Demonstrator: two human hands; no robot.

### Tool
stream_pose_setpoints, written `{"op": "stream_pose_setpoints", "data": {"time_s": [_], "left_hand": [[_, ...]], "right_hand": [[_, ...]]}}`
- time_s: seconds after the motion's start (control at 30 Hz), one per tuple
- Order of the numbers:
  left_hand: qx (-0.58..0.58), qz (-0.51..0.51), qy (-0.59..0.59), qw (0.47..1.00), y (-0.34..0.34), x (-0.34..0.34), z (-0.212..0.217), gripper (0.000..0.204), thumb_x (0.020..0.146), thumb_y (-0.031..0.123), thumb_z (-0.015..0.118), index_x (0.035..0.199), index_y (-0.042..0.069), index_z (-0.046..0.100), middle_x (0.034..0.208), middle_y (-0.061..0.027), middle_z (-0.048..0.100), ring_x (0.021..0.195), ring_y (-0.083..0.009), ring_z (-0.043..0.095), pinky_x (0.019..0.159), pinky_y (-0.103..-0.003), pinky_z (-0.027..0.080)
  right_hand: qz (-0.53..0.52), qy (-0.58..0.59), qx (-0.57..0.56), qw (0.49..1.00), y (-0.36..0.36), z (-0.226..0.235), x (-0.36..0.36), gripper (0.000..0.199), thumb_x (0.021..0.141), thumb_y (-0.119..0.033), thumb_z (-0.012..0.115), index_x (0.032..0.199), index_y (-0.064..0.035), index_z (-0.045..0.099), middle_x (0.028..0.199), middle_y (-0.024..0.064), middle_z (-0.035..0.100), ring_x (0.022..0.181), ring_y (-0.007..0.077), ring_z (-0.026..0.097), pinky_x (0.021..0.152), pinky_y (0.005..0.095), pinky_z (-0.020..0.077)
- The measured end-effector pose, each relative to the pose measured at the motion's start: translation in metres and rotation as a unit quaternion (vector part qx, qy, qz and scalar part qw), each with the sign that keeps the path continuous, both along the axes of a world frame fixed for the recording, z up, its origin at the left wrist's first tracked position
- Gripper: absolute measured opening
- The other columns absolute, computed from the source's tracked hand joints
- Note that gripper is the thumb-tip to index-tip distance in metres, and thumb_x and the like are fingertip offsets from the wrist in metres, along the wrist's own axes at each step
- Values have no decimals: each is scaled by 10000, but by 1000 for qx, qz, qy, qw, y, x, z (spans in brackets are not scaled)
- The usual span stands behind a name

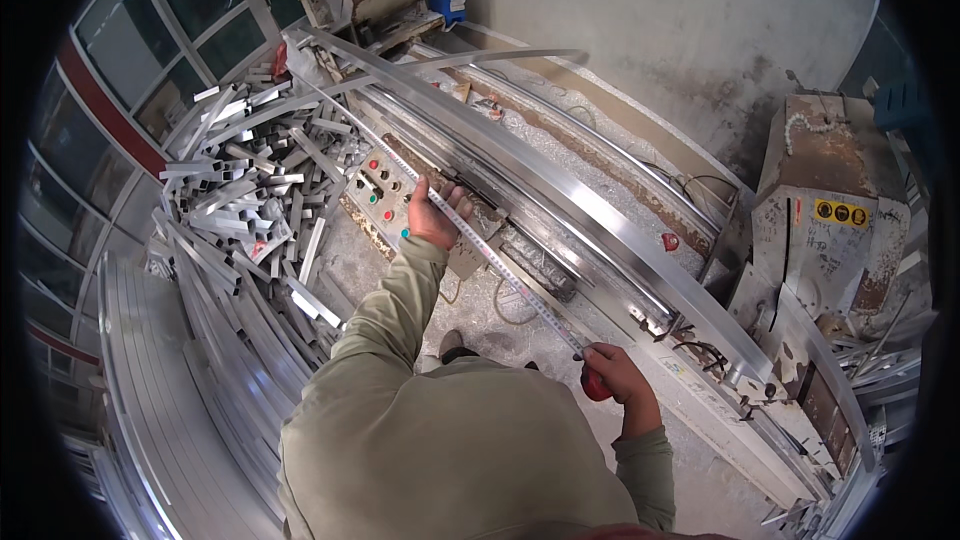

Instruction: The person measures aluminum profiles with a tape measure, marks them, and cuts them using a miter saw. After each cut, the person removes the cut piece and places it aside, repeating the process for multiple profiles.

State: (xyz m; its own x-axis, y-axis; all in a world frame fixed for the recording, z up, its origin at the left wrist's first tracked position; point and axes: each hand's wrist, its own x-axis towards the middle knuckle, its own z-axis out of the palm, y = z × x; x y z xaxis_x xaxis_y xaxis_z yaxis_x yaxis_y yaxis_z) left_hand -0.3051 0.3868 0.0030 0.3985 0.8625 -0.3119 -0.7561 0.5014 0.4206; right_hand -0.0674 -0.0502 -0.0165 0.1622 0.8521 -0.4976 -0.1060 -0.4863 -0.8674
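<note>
Mid-measurement: yellow steel tape measure blade (pixel 500 265) is stretched along the long aluminium profile (pixel 560 190). Left hand (pixel 432 215) pins it at 10 o'clock, right hand (pixel 612 372) closed on red case at 4 o'clock. Reading left.

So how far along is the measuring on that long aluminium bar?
Looks done: the tape measure blade is pulled out along the long aluminium profile on the saw bench. In hand: the left hand pins the blade near the control panel, and the right hand grips the red tape case. Left: no mark or cut shows there. A pile of offcuts lies alongside.
</note>
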Motion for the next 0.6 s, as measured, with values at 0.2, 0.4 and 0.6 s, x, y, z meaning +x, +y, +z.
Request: {"op": "stream_pose_setpoints", "data": {"time_s": [0.2, 0.4, 0.6], "left_hand": [[-68, -28, 33, 997, 49, -64, -17, 447, 1046, 570, 650, 1232, 170, 580, 1225, -70, 683, 1121, -271, 676, 943, -589, 521], [-69, -77, 75, 992, 64, -139, -13, 521, 1026, 574, 705, 1298, 138, 621, 1314, -107, 676, 1194, -318, 664, 1030, -595, 526], [3, -341, 193, 920, 43, -216, -17, 781, 1028, 507, 747, 1567, 4, 493, 1508, -178, 587, 1390, -367, 583, 1151, -556, 458]], "right_hand": [[19, 16, -44, 999, 105, 4, -49, 409, 1084, -387, 670, 1177, 1, 762, 933, 17, 719, 856, 121, 629, 804, 303, 516], [65, 35, -71, 995, 226, 4, -126, 389, 1092, -368, 665, 1219, -10, 744, 917, 11, 713, 839, 112, 640, 791, 296, 523], [95, 38, -39, 994, 333, -3, -181, 424, 1083, -364, 683, 1296, 1, 713, 994, 19, 708, 881, 108, 636, 814, 291, 522]]}}
